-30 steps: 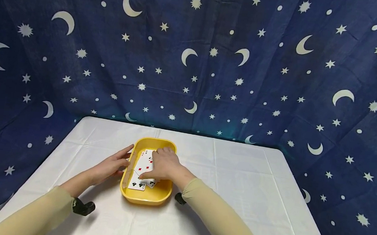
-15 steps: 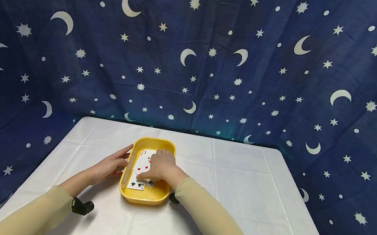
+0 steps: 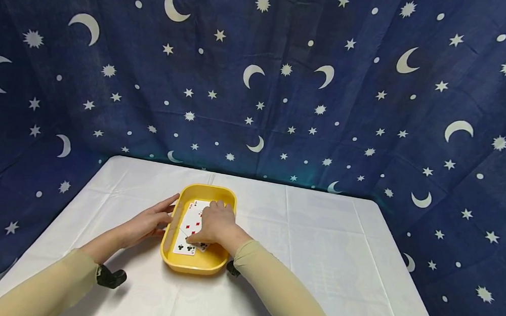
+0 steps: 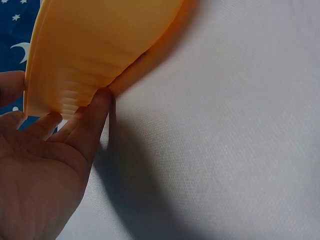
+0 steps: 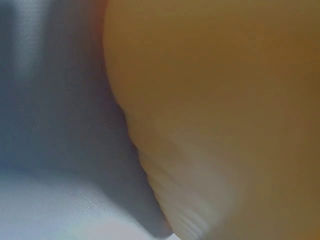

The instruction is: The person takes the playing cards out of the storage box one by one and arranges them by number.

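A yellow plastic tray (image 3: 194, 267) stands on the white table. Face-up playing cards (image 3: 184, 248) lie overlapping in it, clubs and diamonds showing. My left hand (image 3: 149, 227) is at the tray's left wall, its fingers fairly straight; in the left wrist view, fingertips of this left hand (image 4: 42, 180) touch the outer wall of the tray (image 4: 95, 45). Inside the tray, my right hand (image 3: 217, 226) lies over the right part of the cards, thumb stretched to the left across them. Its fingertips are hidden. Only the tray's outer wall (image 5: 215, 115) and tablecloth fill the right wrist view.
The white tablecloth (image 3: 306, 265) reaches to both sides of the tray. A dark blue curtain (image 3: 260, 77) with moons and stars hangs behind the table. A black wrist device (image 3: 111, 278) sits below the left wrist.
Over the last second my right hand and forearm have shifted slightly to the left over the cards. The left hand and the tray look unchanged.
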The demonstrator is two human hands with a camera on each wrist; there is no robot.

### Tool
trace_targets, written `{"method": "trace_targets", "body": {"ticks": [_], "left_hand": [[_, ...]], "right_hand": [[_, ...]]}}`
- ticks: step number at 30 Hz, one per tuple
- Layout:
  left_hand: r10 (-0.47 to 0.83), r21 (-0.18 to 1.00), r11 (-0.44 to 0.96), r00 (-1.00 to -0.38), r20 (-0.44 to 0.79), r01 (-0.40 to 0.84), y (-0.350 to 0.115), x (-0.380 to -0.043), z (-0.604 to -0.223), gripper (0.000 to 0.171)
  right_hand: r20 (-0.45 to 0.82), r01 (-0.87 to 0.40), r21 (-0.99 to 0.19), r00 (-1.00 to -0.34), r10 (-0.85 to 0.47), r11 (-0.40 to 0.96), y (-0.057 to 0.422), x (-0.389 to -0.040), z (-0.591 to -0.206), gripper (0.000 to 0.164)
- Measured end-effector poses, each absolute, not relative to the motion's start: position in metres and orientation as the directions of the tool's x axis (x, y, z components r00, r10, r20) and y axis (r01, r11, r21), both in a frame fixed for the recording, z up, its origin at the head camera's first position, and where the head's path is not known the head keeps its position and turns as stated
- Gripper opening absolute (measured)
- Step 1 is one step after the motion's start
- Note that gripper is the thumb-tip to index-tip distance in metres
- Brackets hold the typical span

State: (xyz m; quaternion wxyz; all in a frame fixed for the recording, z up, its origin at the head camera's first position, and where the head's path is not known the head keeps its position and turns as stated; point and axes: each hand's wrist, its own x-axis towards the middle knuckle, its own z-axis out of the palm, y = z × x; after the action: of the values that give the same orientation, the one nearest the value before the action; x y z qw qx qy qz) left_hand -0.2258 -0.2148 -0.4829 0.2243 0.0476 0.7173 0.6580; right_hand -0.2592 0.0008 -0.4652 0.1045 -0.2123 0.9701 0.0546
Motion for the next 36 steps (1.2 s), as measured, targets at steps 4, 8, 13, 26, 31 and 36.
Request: {"method": "trace_targets", "body": {"ticks": [4, 8, 13, 26, 31, 36], "left_hand": [[0.36, 0.965, 0.131, -0.896, -0.261, -0.229, -0.215, -0.226, -0.482, 0.077], [0.356, 0.962, 0.136, -0.895, -0.269, -0.235, -0.215, -0.226, -0.482, 0.077], [0.348, 0.96, 0.14, -0.895, -0.278, -0.244, -0.214, -0.226, -0.482, 0.077], [0.33, 0.955, 0.172, -0.899, -0.286, -0.241, -0.212, -0.227, -0.483, 0.077], [0.311, 0.95, 0.185, -0.902, -0.299, -0.252, -0.212, -0.227, -0.485, 0.077], [0.334, 0.961, 0.153, -0.903, -0.271, -0.232, -0.213, -0.227, -0.486, 0.077]], "right_hand": [[-0.228, -0.442, 0.066, -0.88, -0.417, 0.895, 0.001, -0.26, -0.466, 0.081], [-0.218, -0.456, 0.066, -0.875, -0.433, 0.888, 0.002, -0.259, -0.466, 0.079], [-0.211, -0.478, 0.063, -0.864, -0.457, 0.876, 0.003, -0.258, -0.465, 0.079], [-0.109, -0.547, -0.006, -0.832, -0.544, 0.837, 0.02, -0.258, -0.45, 0.083], [-0.052, -0.58, -0.029, -0.812, -0.581, 0.814, 0.034, -0.256, -0.439, 0.087], [-0.001, -0.605, -0.064, -0.795, -0.606, 0.794, 0.053, -0.256, -0.426, 0.09]]}}
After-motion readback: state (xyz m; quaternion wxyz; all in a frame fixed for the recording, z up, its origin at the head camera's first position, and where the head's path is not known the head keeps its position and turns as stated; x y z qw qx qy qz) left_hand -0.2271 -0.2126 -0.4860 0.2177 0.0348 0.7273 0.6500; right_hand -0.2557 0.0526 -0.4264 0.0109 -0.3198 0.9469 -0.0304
